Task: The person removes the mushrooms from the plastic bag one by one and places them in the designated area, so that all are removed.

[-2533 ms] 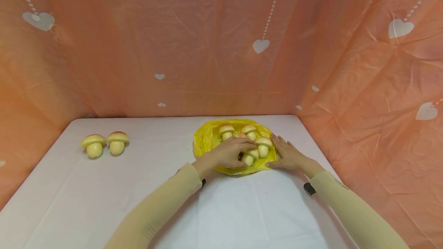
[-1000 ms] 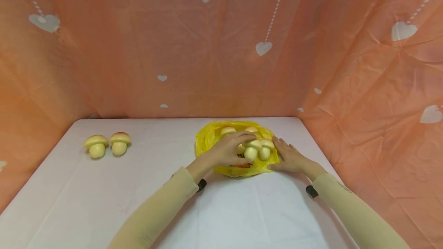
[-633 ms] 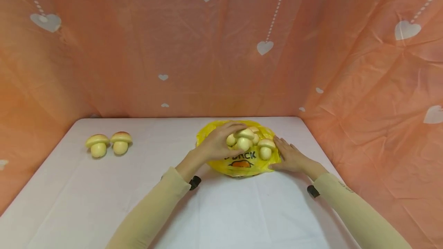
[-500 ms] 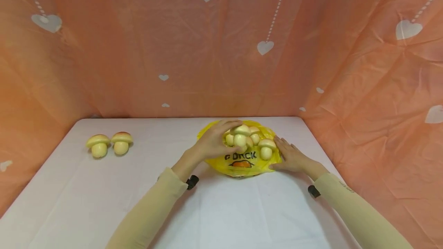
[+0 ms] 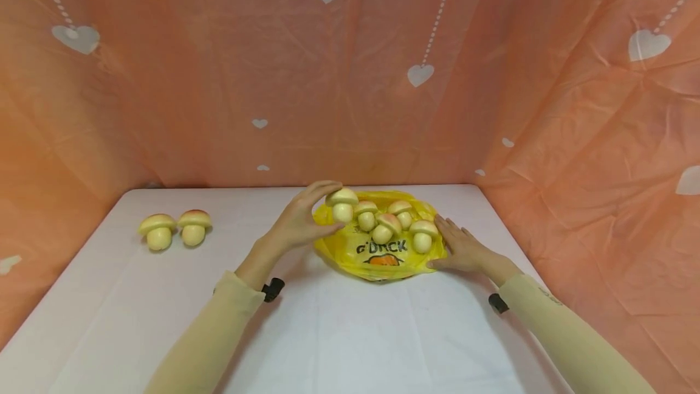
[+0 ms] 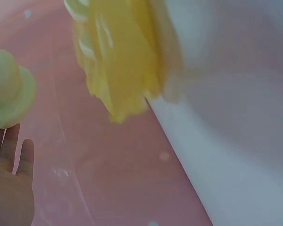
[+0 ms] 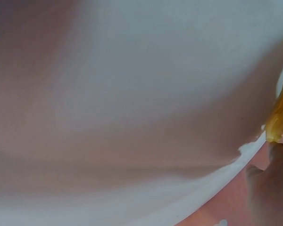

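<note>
My left hand (image 5: 299, 216) pinches a pale toy mushroom (image 5: 343, 205) between thumb and fingers, at the left rim of a yellow plastic bag (image 5: 339, 254). In the left wrist view the same mushroom (image 6: 7, 89) sits at the fingertips, apart from the bag (image 6: 125, 56). Several more mushrooms (image 5: 384, 228) lie on the bag, above its printed black letters. My right hand (image 5: 465, 249) rests with fingers spread along the bag's right edge. The right wrist view shows part of that hand (image 7: 276, 183) beside yellow plastic (image 7: 280, 113).
Two mushrooms (image 5: 159, 233) (image 5: 194, 227) stand side by side at the far left of the white-covered table (image 5: 366, 333). An orange curtain (image 5: 350, 90) with white hearts hangs behind the table and on both sides.
My left hand has taken hold of a mushroom among those on the bag and carried it left to the bag's left rim, uncovering the printing. The right hand stays at the bag's right edge.
</note>
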### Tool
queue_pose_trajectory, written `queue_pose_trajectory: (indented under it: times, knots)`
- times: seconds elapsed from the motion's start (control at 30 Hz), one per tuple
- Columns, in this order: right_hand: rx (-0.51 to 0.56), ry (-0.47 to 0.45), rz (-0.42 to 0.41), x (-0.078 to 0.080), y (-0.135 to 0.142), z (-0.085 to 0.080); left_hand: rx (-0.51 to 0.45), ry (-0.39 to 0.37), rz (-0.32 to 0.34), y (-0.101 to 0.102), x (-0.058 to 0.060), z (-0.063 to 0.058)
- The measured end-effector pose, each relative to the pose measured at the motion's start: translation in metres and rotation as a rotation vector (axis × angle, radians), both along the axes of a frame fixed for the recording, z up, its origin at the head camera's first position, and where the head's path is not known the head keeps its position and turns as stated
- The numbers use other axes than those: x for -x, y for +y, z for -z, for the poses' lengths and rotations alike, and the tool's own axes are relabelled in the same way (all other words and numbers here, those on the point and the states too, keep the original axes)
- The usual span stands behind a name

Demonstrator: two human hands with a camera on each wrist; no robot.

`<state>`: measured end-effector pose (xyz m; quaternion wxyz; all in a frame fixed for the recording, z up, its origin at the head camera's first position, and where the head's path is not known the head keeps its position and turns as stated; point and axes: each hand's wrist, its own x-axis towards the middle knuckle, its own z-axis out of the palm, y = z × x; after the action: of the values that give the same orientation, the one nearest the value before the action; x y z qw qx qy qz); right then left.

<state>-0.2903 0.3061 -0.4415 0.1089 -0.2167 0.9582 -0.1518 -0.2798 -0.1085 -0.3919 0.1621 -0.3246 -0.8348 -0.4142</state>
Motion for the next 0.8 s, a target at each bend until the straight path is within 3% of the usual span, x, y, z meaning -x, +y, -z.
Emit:
queue_pose_trajectory:
  times: [0.43, 0.8]
  knots:
    - [0.007, 0.005, 0.000, -0.003, -0.001, 0.001, 0.003, 0.061, -0.107, -0.065, -0.006, 0.014]
    - [-0.008, 0.005, -0.001, -0.001, 0.000, 0.002, 0.066, 0.082, -0.194, -0.112, -0.017, 0.015]
